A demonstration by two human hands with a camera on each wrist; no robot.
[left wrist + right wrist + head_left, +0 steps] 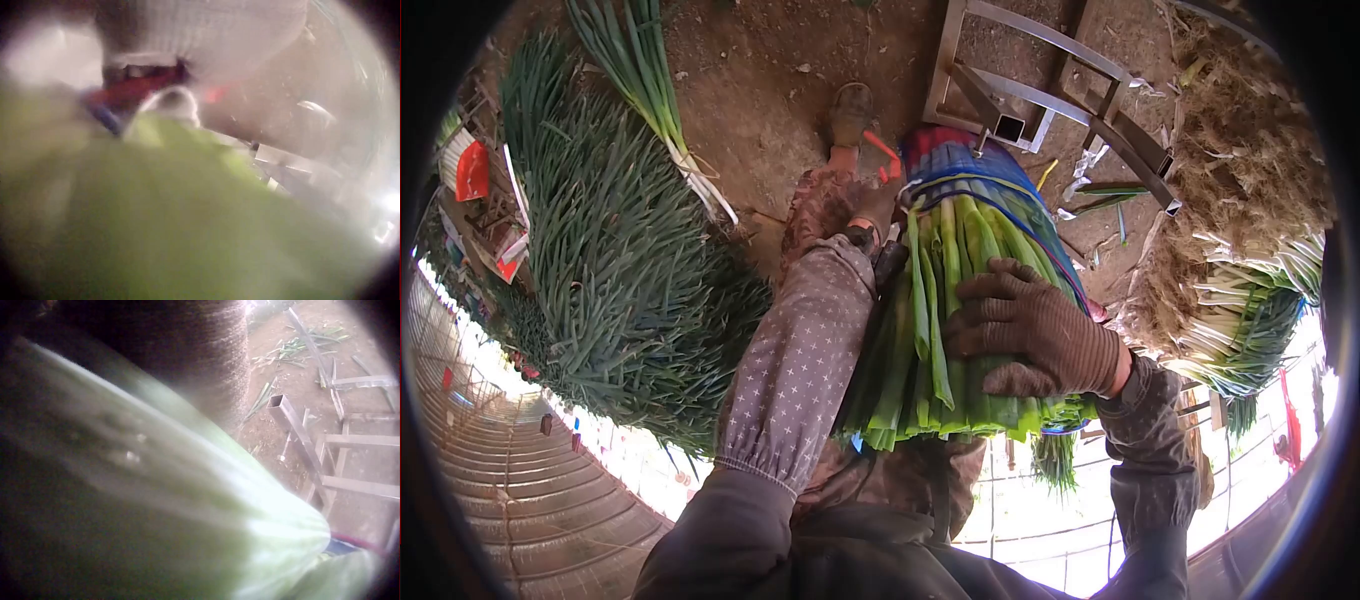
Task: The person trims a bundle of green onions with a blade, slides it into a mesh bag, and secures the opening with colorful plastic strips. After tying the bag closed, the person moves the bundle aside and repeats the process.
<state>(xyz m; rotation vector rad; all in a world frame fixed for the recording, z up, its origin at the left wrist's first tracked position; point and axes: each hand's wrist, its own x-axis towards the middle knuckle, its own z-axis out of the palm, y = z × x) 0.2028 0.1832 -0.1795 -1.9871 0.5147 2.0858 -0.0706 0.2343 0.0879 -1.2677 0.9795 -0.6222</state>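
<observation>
Right hand [1030, 335], in a brown knit glove: fingers spread and bent over the top of the bundle of green onions [945, 290], gripping the stalks near their cut green end.

Left hand [872, 232]: only a sliver shows at the bundle's left edge, past a dotted sleeve [800, 360]. The stalks hide the fingers, so I cannot tell whether it grips or lies flat.

The bundle lies across the person's lap. Its far end sits inside a blue-and-red striped wrap [960, 165], with only the green stalks sticking out toward the person.

Head view only:
- a large heap of loose green onions [620, 270], left of the bundle
- a pile of trimmed white stalks and roots [1250, 310], right of the bundle
- a shoe [852, 108] on the dirt floor [760, 90], just beyond the bundle
- a metal frame [1040, 100], close beyond the wrapped end

Right wrist view: glove knit and pale stalk very close, both blurred. The frame's square tubing is sharper here, with cut leaves scattered on the dirt near it.

Left wrist view: almost wholly out of focus, a green mass with red and blue smears past it and a pale shape above that I cannot identify.

The bundle's underside is hidden in every view.
</observation>
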